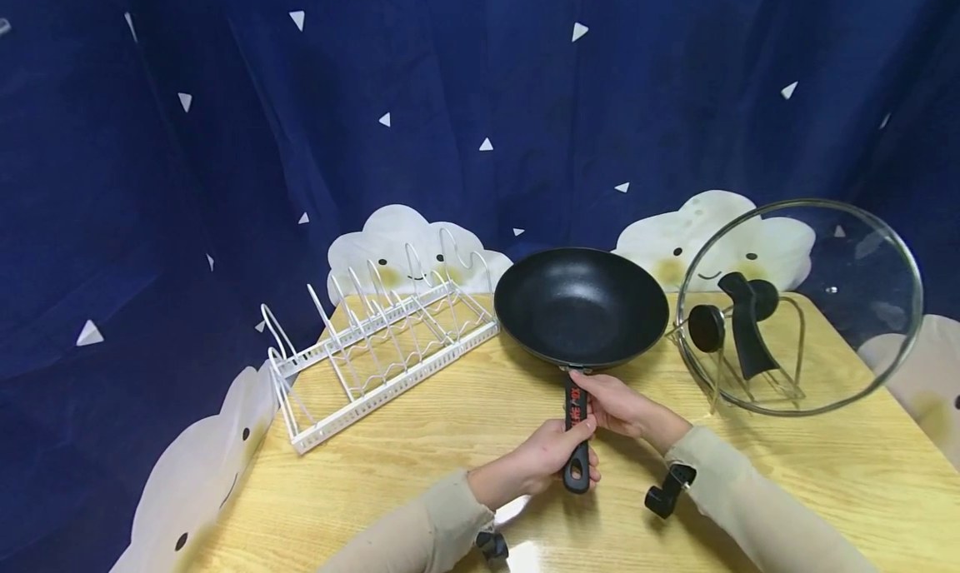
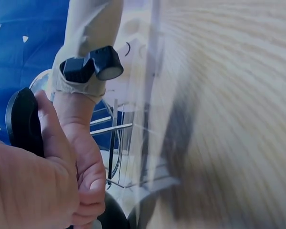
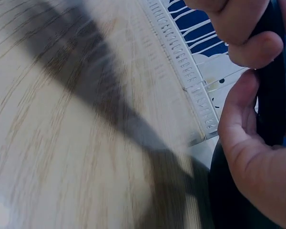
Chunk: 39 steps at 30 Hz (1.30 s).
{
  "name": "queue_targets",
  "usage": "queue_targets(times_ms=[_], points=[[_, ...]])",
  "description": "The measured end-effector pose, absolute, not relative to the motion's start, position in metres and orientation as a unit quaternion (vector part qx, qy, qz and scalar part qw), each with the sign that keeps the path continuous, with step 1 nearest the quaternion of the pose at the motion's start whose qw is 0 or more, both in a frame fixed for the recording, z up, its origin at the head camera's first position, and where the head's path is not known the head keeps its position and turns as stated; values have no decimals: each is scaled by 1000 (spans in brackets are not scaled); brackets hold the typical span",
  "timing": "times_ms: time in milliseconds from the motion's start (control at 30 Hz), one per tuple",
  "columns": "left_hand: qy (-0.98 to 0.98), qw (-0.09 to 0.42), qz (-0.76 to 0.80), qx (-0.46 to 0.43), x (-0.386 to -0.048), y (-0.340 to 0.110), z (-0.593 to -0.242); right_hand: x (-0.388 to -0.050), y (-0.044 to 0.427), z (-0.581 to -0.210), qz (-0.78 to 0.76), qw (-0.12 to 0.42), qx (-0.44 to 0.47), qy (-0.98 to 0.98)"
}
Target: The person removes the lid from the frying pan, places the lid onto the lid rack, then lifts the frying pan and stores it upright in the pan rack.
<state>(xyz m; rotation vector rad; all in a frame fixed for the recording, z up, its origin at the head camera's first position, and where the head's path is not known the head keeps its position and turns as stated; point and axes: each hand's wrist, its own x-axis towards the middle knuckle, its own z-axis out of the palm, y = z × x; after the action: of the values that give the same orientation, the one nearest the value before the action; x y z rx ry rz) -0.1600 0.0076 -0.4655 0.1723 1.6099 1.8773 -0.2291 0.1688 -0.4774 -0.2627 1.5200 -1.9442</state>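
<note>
Gripping handle (image 1: 575, 406) with fingers of left hand (image 1: 551, 452) and right hand (image 1: 618, 405); hold pan (image 1: 581, 306) steady, clear of rack (image 1: 397, 386) and glass lid (image 1: 750, 336).

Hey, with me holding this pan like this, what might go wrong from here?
Swung right, the black pan might knock the glass lid, which stands on edge and could topple. Swung left, it might bump the white rack, whose right end looks close to its rim in the head view. The left hand and right hand grip only the handle, so the pan could tip if they loosen.
</note>
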Motion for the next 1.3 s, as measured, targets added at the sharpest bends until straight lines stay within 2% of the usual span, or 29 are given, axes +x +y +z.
queue_targets(times_ms=[300,600,867,1300], points=[[595,323,735,45,-157,18,-463,-231,174,-474,-731,307,-92,602],[545,355,759,5,-155,25,-467,-233,174,-477,-734,320,-75,595],[490,353,797,-11,-154,33,-466,-239,175,-476,-793,370,-70,478],[437,353,826,-49,-153,39,-466,-242,178,-476,-846,413,-92,324]])
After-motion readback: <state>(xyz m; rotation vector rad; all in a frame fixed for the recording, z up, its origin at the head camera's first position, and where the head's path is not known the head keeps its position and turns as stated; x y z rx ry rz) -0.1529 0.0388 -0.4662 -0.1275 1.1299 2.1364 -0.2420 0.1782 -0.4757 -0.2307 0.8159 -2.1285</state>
